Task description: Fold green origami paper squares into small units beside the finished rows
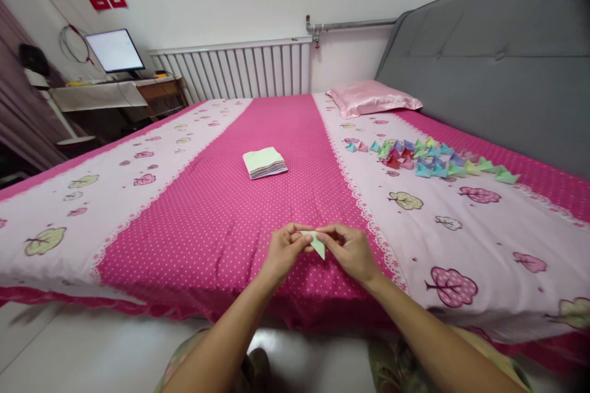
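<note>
My left hand (286,250) and my right hand (349,249) meet over the near edge of the pink bed (221,221). Both pinch a small pale green folded paper (317,242) between fingers and thumbs, its point hanging downward. A stack of pastel square papers (264,163) lies on the bedspread's middle stripe, farther from me. To the right, several small folded paper pieces (428,158) in blue, green, red and pink are spread in a cluster on the bed.
A pink satin pillow (372,97) rests by the grey padded headboard (498,55) on the right. A white radiator (239,70) lines the far wall. A desk with a monitor (115,51) stands at far left. White floor (83,350) lies below the bed.
</note>
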Available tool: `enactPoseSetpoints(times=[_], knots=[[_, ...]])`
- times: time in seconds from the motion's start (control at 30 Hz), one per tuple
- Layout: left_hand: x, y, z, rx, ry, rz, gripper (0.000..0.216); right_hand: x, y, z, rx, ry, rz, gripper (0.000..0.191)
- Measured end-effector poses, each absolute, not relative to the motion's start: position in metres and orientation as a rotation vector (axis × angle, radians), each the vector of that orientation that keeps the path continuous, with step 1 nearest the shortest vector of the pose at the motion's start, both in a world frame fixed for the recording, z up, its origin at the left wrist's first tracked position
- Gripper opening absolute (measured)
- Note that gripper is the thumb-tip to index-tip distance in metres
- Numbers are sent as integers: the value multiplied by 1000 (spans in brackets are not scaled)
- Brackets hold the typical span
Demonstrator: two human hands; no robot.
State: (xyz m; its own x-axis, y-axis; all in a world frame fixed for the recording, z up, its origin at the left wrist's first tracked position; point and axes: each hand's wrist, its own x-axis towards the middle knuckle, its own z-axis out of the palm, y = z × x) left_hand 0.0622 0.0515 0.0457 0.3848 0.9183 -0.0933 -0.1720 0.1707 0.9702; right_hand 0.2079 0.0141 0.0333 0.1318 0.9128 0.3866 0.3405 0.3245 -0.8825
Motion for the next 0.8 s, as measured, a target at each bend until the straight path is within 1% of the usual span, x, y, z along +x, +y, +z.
enactPoseSetpoints(times=[0.17, 0.4, 0.73, 0.8], knots=[[63, 52, 45, 1136, 867, 945, 26, 207, 14, 33, -1204, -1417, 611, 16], [62, 51, 47, 1237, 945, 960, 23, 207, 16, 33, -1222, -1376, 799, 20], [61, 51, 49, 1240, 977, 953, 22, 207, 22, 26, -1159, -1270, 969, 21], [60, 52, 49, 1238, 966, 944, 26, 206, 22, 25, -1146, -1258, 979, 21]])
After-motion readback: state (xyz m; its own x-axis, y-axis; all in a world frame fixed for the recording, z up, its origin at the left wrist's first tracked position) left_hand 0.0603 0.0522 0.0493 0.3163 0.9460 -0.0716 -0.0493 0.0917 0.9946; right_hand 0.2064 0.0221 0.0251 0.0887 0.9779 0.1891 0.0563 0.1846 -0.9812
